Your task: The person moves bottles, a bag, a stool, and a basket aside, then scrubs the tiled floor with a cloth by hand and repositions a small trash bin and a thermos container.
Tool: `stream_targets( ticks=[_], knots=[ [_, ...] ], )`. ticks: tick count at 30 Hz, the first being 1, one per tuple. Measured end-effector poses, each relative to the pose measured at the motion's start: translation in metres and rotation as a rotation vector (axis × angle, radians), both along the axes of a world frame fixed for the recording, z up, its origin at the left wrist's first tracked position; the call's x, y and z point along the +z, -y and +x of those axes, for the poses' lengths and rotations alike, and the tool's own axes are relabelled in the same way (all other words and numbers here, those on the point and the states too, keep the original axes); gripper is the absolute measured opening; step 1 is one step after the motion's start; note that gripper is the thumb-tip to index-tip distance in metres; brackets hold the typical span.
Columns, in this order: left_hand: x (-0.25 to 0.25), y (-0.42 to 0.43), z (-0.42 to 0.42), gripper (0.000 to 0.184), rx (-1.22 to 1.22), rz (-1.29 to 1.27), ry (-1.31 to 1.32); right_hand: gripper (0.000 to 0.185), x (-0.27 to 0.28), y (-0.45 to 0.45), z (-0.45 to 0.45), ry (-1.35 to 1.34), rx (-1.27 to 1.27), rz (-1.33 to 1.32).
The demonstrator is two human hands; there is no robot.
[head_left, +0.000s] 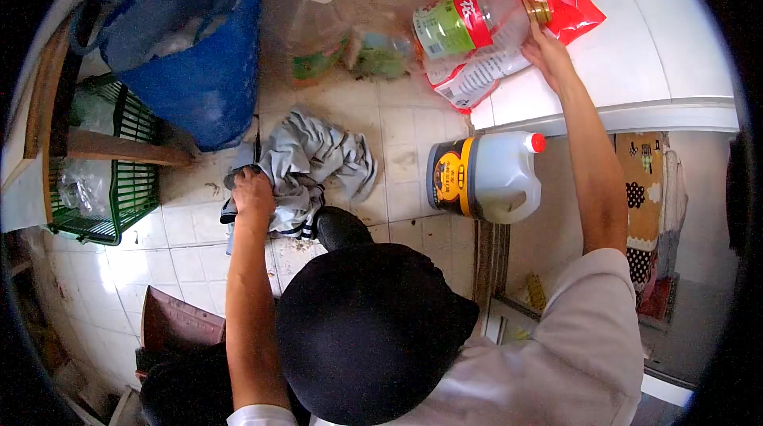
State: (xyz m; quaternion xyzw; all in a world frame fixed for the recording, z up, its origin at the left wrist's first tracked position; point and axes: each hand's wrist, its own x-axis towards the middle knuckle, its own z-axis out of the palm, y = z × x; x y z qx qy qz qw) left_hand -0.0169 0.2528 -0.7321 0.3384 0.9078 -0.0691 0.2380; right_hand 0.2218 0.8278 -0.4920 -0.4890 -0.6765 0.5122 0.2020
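My left hand (253, 191) is closed on the left edge of a crumpled grey cloth (314, 148), which lies on the tiled floor; a dark part of the bundle shows at the fingertips. At the upper right, my right hand (548, 56) grips a clear plastic bottle (509, 17) by its neck, near the gold-coloured cap. The bottle lies tilted, its green and red label facing up, over a red and white plastic bag (485, 76). Between my arms is a translucent jug (509, 176) with a red cap and a black and yellow label.
A blue bag (191, 68) stands at the upper left, above a green basket (119, 195) holding clear plastic. Another clear jug (314, 21) with a red cap stands at the back. A brown dustpan-like object (179, 323) is at the lower left; a door track (491, 267) runs at right.
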Motion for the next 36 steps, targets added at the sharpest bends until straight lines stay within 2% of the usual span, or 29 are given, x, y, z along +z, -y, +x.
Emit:
stream_targets(
  ticks=[4, 9, 11, 13, 14, 16, 18, 19, 22, 23, 26, 29, 32, 36],
  knots=[
    [-0.003, 0.000, -0.001, 0.029, 0.015, 0.014, 0.000, 0.062, 0.021, 0.033, 0.002, 0.219, -0.105, 0.078],
    [0.001, 0.003, 0.000, 0.027, 0.023, 0.053, 0.023, 0.066, 0.054, 0.099, 0.042, 0.288, 0.003, 0.312],
    [0.001, 0.004, 0.001, 0.027, 0.019, 0.081, 0.004, 0.063, 0.046, 0.127, 0.086, 0.444, 0.120, 0.400],
    [-0.001, 0.003, 0.000, 0.027, -0.008, 0.029, 0.015, 0.057, 0.025, 0.195, 0.120, 0.619, 0.048, 0.373],
    [-0.006, 0.003, 0.000, 0.026, 0.010, 0.025, 0.005, 0.052, 0.004, 0.225, 0.137, 0.630, 0.229, 0.544],
    [-0.018, -0.001, -0.001, 0.025, 0.026, 0.022, -0.024, 0.043, -0.004, 0.248, 0.143, 0.663, 0.318, 0.675],
    [-0.004, -0.005, -0.001, 0.027, 0.007, 0.008, 0.020, 0.037, 0.019, 0.239, 0.123, 0.713, 0.139, 0.587],
    [0.000, -0.004, -0.001, 0.028, 0.000, 0.007, 0.039, 0.031, 0.028, 0.219, 0.120, 0.778, 0.223, 0.642],
    [-0.004, 0.003, -0.003, 0.033, -0.020, -0.015, 0.034, 0.038, 0.042, 0.231, 0.115, 0.459, 0.198, 0.516],
    [-0.009, 0.003, -0.002, 0.034, -0.006, 0.002, 0.024, 0.046, 0.029, 0.239, 0.140, 0.716, 0.121, 0.592],
    [-0.003, 0.002, 0.002, 0.033, 0.040, -0.005, 0.060, 0.052, -0.032, 0.296, 0.175, 0.515, 0.079, 0.670],
    [-0.004, 0.001, 0.005, 0.030, 0.044, 0.048, 0.027, 0.043, -0.048, 0.283, 0.158, 0.318, -0.204, 0.516],
    [-0.012, 0.002, 0.001, 0.029, 0.043, 0.067, 0.014, 0.044, -0.043, 0.297, 0.110, 0.101, -0.230, 0.499],
    [0.001, -0.003, -0.002, 0.035, 0.054, 0.024, 0.085, 0.042, -0.039, 0.288, 0.082, 0.009, -0.400, 0.427]
  ],
)
